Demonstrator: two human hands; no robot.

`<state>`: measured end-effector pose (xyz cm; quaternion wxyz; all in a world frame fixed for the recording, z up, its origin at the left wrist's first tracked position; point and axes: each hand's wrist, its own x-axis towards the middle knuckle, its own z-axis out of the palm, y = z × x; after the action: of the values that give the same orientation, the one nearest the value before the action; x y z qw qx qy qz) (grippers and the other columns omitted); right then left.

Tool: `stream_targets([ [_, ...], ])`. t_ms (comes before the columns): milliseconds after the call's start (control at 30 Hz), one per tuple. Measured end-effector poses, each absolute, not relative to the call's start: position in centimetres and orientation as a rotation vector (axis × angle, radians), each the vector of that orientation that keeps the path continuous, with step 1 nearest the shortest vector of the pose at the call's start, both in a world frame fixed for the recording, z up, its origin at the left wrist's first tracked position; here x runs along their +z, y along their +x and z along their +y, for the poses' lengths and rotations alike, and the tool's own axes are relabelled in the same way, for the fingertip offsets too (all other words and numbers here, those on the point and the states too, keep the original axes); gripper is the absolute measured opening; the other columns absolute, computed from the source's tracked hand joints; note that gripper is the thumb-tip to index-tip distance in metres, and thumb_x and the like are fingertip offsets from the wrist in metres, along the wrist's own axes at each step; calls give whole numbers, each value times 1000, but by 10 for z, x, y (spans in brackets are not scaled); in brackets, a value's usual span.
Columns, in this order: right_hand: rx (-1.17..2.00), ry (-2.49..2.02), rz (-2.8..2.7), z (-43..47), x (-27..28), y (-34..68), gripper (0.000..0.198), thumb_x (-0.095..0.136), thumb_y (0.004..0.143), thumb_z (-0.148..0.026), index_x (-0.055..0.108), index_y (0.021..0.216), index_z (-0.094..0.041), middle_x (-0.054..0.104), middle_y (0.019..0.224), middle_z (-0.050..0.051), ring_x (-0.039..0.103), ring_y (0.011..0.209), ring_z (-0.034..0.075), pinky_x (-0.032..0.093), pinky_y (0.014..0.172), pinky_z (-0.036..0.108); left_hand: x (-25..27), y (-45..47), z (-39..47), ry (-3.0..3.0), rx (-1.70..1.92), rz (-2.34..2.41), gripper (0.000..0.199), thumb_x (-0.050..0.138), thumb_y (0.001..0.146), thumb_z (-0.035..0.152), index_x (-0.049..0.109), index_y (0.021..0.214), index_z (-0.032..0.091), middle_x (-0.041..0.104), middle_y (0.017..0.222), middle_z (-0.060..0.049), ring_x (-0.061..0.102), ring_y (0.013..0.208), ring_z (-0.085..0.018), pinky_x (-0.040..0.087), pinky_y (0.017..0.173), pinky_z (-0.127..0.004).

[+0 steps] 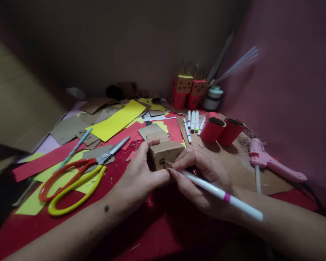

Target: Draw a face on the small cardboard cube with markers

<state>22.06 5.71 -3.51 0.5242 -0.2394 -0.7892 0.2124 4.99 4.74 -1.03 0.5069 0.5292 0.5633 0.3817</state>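
Observation:
My left hand grips a small cardboard box from its left side, thumb along the lower edge. Dark round marks show on the box's near face. In my right hand is a white marker with a purple band, held like a pen. Its tip is at the box's face, beside a dark mark; whether it touches is hard to tell. To the left of my hands lie scissors with one orange-red and one yellow handle, blades slightly apart.
Paper strips and cardboard scraps cover the left side. Several markers lie near red tubes. A pink glue gun rests at right. Two box-headed figures and a lidded jar stand behind.

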Motion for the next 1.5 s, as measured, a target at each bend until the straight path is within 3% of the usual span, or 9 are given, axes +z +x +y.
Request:
stream_targets([
  [267,504,-585,-1895,56,-32,221,16,62,84,-7,56,89,-21,60,77,-1,54,61,9,45,55,22,-9,50,48,1257,930,1337,75,70,64,14,44,134,23,73,111,-5,70,106,-28,58,85,-35],
  [1500,521,-573,-1889,57,-34,221,16,63,84,-7,57,89,-22,60,78,-1,54,63,10,45,55,24,-10,52,49,1282,924,1386,74,75,66,20,45,134,24,73,108,-3,70,101,-26,57,79,-31],
])
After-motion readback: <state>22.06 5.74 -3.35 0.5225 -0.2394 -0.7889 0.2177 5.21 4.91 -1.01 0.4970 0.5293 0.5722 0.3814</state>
